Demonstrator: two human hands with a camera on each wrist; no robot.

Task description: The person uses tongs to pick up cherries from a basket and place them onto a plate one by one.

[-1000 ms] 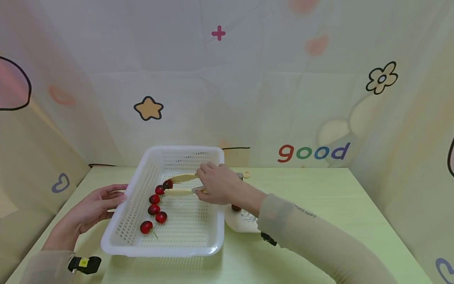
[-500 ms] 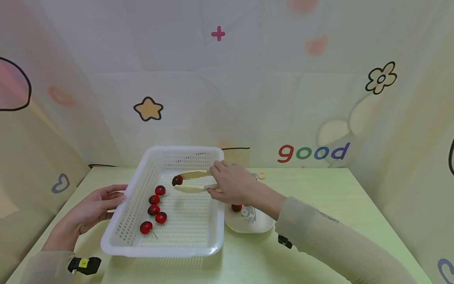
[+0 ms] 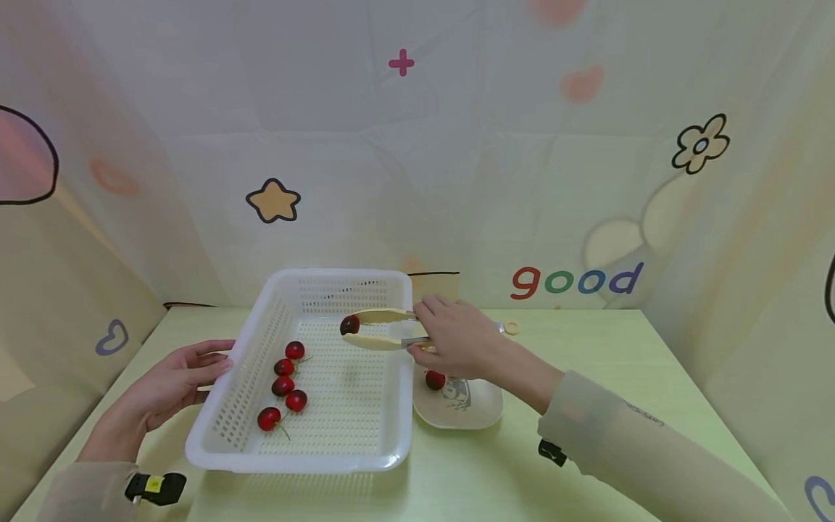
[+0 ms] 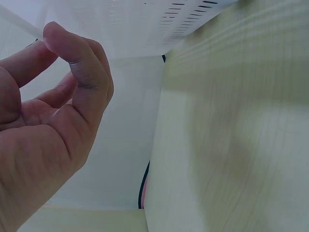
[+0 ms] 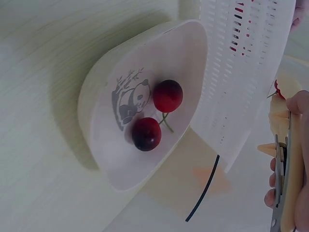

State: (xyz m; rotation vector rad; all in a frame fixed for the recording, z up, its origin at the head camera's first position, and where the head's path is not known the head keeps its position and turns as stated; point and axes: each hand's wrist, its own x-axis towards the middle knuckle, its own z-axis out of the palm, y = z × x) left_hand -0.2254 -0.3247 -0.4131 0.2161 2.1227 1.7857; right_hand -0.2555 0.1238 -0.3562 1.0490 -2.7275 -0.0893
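In the head view my right hand [image 3: 457, 337] grips cream-tipped tongs [image 3: 378, 341] with metal arms. A dark red cherry [image 3: 350, 325] is pinched between the tong tips, over the right half of a white perforated basket [image 3: 300, 462]. Several other cherries [image 3: 283, 385] lie in a loose line on the basket's left side. My left hand [image 3: 172, 380] holds the basket's left rim between thumb and fingers; the left wrist view shows those curled fingers [image 4: 79, 63] up at the rim. Beside the basket, a small white dish [image 5: 111, 169] with a panda print holds two cherries [image 5: 167, 95] with green stems.
The pale green table [image 3: 587, 406] carries the basket left of centre, with the dish right against its right side. A printed cloth backdrop [image 3: 457, 181] with the word "good" rises behind the table and at both sides.
My right hand has drawn the tongs rightward, lifting the farthest cherry away from the others in the basket. More of the dish shows now. The left hand and basket stay put.
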